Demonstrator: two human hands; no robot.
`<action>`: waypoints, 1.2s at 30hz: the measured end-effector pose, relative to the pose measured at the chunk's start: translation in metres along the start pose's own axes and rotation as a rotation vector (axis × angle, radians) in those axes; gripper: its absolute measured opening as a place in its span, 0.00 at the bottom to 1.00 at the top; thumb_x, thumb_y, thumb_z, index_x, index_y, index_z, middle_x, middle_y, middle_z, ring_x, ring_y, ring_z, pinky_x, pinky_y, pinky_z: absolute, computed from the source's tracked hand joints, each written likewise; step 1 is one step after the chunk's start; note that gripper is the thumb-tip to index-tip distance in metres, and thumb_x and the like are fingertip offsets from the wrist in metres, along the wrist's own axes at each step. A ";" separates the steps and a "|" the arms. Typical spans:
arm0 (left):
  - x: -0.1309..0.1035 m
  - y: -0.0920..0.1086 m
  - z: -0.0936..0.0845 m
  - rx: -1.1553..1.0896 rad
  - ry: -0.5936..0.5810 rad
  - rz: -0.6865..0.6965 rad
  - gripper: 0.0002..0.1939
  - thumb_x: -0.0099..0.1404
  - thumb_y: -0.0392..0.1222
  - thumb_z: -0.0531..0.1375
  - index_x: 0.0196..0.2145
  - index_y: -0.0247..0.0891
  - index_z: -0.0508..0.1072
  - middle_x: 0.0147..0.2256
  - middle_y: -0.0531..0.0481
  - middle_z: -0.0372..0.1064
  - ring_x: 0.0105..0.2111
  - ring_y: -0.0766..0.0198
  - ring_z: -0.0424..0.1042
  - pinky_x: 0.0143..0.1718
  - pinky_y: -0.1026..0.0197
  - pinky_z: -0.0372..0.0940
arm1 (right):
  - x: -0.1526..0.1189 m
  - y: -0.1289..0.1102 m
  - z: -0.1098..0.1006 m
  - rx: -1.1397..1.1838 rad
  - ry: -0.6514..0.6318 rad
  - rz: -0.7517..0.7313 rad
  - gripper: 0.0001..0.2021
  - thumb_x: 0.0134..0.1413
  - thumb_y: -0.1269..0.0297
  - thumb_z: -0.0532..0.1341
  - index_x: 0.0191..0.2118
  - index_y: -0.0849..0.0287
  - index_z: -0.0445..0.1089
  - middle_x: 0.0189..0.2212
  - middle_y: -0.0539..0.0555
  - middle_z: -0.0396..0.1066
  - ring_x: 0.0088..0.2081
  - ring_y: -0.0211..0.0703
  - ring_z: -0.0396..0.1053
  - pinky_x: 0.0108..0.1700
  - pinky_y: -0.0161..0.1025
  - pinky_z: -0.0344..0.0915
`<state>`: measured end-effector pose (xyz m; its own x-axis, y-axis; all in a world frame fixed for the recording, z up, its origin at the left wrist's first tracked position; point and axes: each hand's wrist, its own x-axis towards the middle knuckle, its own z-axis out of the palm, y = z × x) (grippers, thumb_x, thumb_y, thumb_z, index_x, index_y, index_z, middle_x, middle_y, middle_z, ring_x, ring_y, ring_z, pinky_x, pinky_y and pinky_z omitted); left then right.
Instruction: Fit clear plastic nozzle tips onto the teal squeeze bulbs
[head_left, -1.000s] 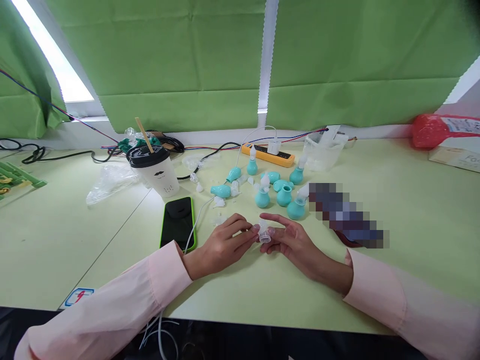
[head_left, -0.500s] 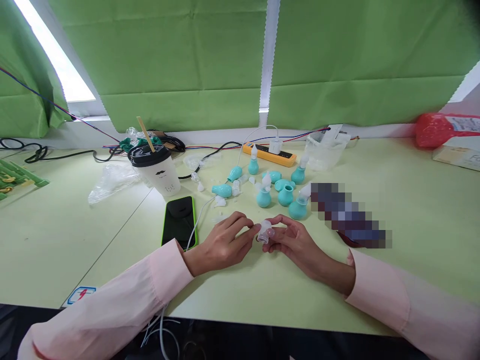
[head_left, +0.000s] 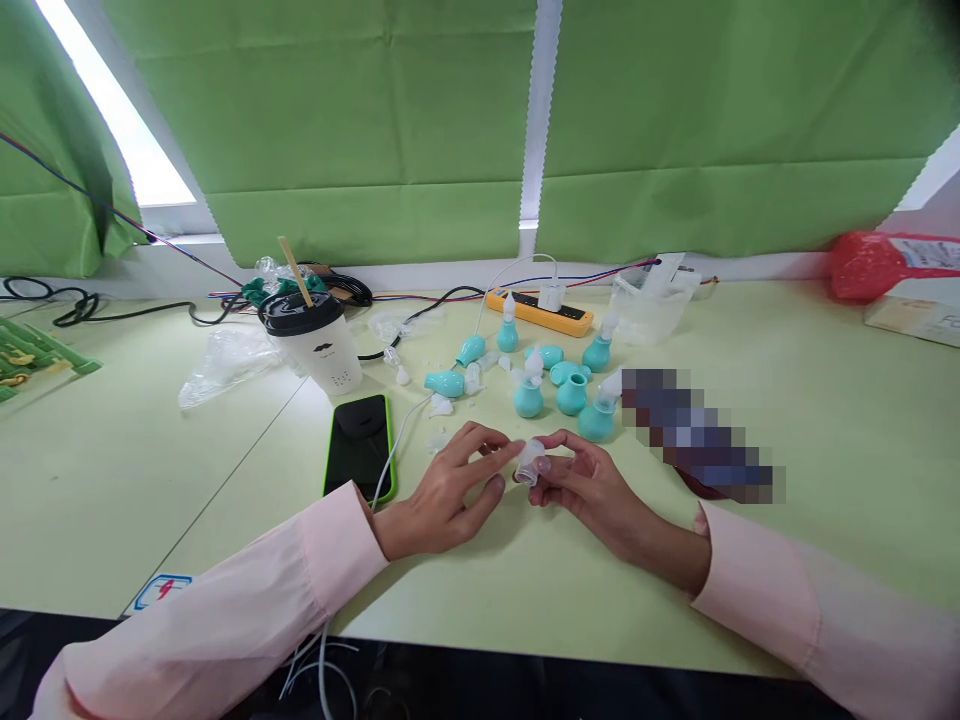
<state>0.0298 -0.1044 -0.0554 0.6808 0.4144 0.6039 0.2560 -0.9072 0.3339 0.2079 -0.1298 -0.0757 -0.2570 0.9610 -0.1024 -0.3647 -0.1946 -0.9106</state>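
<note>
Head view: your right hand [head_left: 589, 477] grips the clear plastic piece [head_left: 530, 464], apparently steadying it for your left hand [head_left: 442, 500], whose index fingertip meets it, thumb off, unclenched. Teal bulbs [head_left: 528, 399] crowd space beyond your hands; working room lies between your forearms, towards the table's [head_left: 570, 610] front edge.

this looks like an office or light workroom, though which cannot be told for sure. a pale green table [head_left: 825, 420] stands by a window [head_left: 124, 120] with green blinds [head_left: 337, 110]; on it are a power strip [head_left: 523, 307] with a charger [head_left: 551, 295] plugged in, loose cables [head_left: 355, 289], a phone [head_left: 358, 448] and a takeaway cup [head_left: 324, 357], beside scattered teal bulbs [head_left: 528, 399].
</note>
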 end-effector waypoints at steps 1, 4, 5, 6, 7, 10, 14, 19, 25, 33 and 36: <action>0.000 0.001 -0.001 -0.017 0.011 -0.024 0.22 0.59 0.29 0.47 0.52 0.38 0.55 0.38 0.43 0.59 0.38 0.62 0.58 0.36 0.56 0.61 | 0.000 0.000 0.000 0.004 0.002 0.001 0.12 0.42 0.65 0.63 0.32 0.57 0.58 0.22 0.47 0.69 0.23 0.34 0.67 0.30 0.36 0.61; 0.000 0.002 0.000 -0.013 -0.018 -0.035 0.23 0.59 0.29 0.46 0.53 0.40 0.55 0.39 0.43 0.58 0.38 0.62 0.57 0.37 0.56 0.60 | 0.000 0.000 0.001 0.007 0.001 0.004 0.13 0.42 0.64 0.62 0.34 0.57 0.58 0.23 0.47 0.69 0.23 0.34 0.66 0.31 0.36 0.60; -0.001 0.002 0.000 -0.007 -0.046 -0.032 0.23 0.59 0.29 0.46 0.52 0.39 0.56 0.38 0.43 0.58 0.37 0.62 0.57 0.37 0.56 0.60 | 0.001 0.000 0.001 0.011 0.004 0.004 0.13 0.42 0.65 0.62 0.34 0.57 0.59 0.23 0.47 0.69 0.23 0.33 0.66 0.31 0.36 0.60; -0.001 0.001 0.001 -0.005 -0.071 -0.036 0.23 0.59 0.29 0.46 0.52 0.39 0.57 0.38 0.43 0.58 0.37 0.62 0.57 0.37 0.56 0.60 | 0.001 0.000 0.001 0.016 0.008 0.003 0.13 0.42 0.65 0.63 0.34 0.57 0.59 0.23 0.47 0.69 0.23 0.33 0.66 0.31 0.36 0.60; -0.001 0.001 0.001 -0.010 -0.089 -0.047 0.22 0.59 0.29 0.46 0.51 0.39 0.58 0.38 0.43 0.57 0.37 0.62 0.57 0.37 0.57 0.60 | 0.001 0.000 0.001 0.021 0.014 0.001 0.13 0.41 0.65 0.63 0.34 0.57 0.59 0.22 0.47 0.69 0.23 0.32 0.65 0.31 0.35 0.60; -0.001 0.001 0.002 -0.063 -0.122 -0.098 0.22 0.59 0.28 0.44 0.51 0.39 0.59 0.37 0.44 0.56 0.37 0.64 0.58 0.38 0.58 0.61 | 0.001 0.001 0.000 0.010 0.026 -0.010 0.12 0.41 0.65 0.63 0.33 0.57 0.59 0.22 0.46 0.69 0.23 0.32 0.65 0.31 0.35 0.59; -0.004 0.003 0.001 -0.080 -0.163 -0.074 0.24 0.58 0.27 0.44 0.52 0.37 0.57 0.38 0.43 0.55 0.39 0.63 0.57 0.39 0.59 0.61 | 0.000 0.003 0.000 -0.053 -0.006 -0.051 0.11 0.42 0.66 0.62 0.33 0.57 0.59 0.19 0.46 0.68 0.22 0.33 0.65 0.30 0.34 0.58; -0.009 0.003 0.003 -0.028 -0.082 -0.052 0.25 0.58 0.27 0.44 0.53 0.38 0.55 0.38 0.43 0.55 0.38 0.63 0.57 0.38 0.57 0.61 | -0.001 0.003 0.001 -0.061 -0.014 -0.074 0.11 0.43 0.65 0.62 0.34 0.56 0.61 0.20 0.46 0.68 0.23 0.33 0.64 0.30 0.35 0.59; -0.006 0.004 0.003 -0.159 -0.110 -0.111 0.22 0.58 0.27 0.45 0.49 0.35 0.60 0.37 0.42 0.57 0.38 0.64 0.59 0.37 0.59 0.60 | 0.000 0.002 -0.001 -0.055 -0.001 -0.070 0.11 0.43 0.65 0.62 0.35 0.56 0.62 0.22 0.46 0.68 0.23 0.32 0.64 0.30 0.34 0.58; 0.013 -0.015 -0.018 -0.112 0.004 -0.253 0.14 0.59 0.33 0.49 0.41 0.33 0.67 0.28 0.48 0.64 0.28 0.68 0.63 0.32 0.63 0.60 | 0.000 0.003 0.000 -0.086 0.017 -0.069 0.17 0.42 0.63 0.63 0.41 0.55 0.62 0.24 0.49 0.68 0.25 0.32 0.62 0.30 0.34 0.58; 0.019 -0.047 -0.032 0.322 0.052 -0.313 0.12 0.58 0.38 0.51 0.37 0.35 0.70 0.34 0.45 0.65 0.35 0.61 0.61 0.36 0.57 0.59 | 0.000 0.004 0.000 -0.117 0.030 -0.054 0.20 0.41 0.63 0.63 0.44 0.57 0.62 0.28 0.51 0.69 0.26 0.34 0.62 0.30 0.36 0.59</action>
<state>0.0090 -0.0514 -0.0367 0.5028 0.6683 0.5482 0.6503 -0.7103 0.2694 0.2062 -0.1302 -0.0793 -0.2125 0.9752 -0.0620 -0.2699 -0.1196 -0.9554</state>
